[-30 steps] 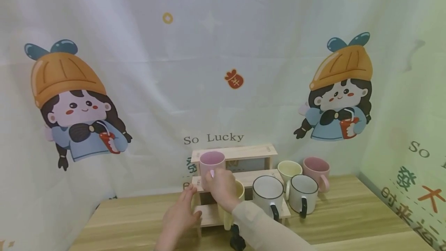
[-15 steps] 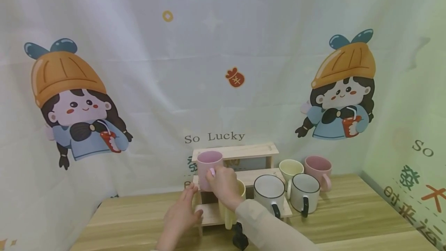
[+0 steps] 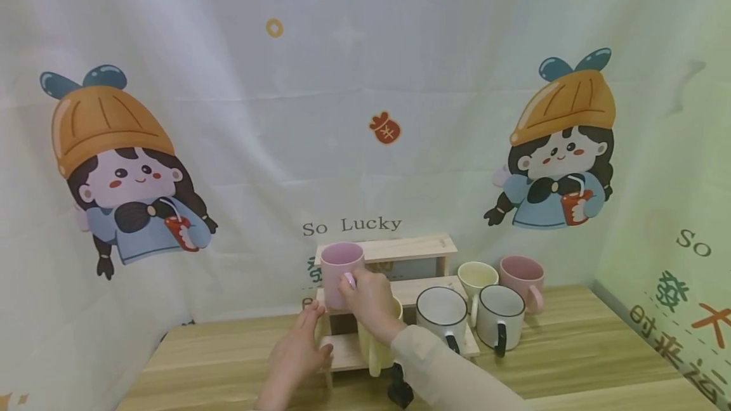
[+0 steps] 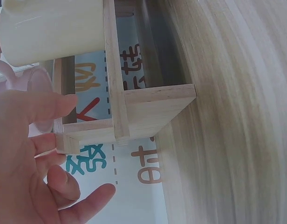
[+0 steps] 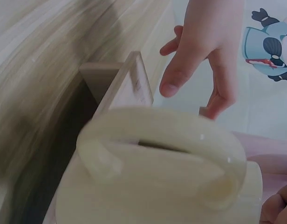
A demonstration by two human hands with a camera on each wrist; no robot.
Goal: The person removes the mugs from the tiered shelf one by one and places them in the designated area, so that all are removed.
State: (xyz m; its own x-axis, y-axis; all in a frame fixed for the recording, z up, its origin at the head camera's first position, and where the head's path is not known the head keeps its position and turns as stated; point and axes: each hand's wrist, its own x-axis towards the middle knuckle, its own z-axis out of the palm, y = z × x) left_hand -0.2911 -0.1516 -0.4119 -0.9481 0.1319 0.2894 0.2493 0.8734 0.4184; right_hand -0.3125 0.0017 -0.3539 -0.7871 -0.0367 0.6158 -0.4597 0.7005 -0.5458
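Note:
My right hand (image 3: 374, 303) grips the handle of a pink mug (image 3: 335, 284), upright at the left end of the middle tier of a three-step wooden rack (image 3: 408, 248). My left hand (image 3: 297, 349) is at that same end, its fingertips against the rack's edge; in the left wrist view its thumb (image 4: 59, 106) lies over the tier's end and the other fingers spread loosely. A pale yellow mug (image 3: 370, 354) stands on the lowest tier below my right hand, its handle (image 5: 162, 122) toward me. A white mug with black rim (image 3: 436, 313) stands on the right of that tier.
On the wooden table (image 3: 211, 360), right of the rack, stand another white black-rimmed mug (image 3: 493, 325), a light yellow cup (image 3: 476, 276) and a darker pink mug (image 3: 516, 274). A printed cloth (image 3: 257, 144) hangs close behind the rack.
My right hand has shifted the pink mug slightly left and a little up relative to the rack. My left hand keeps its place at the rack's end.

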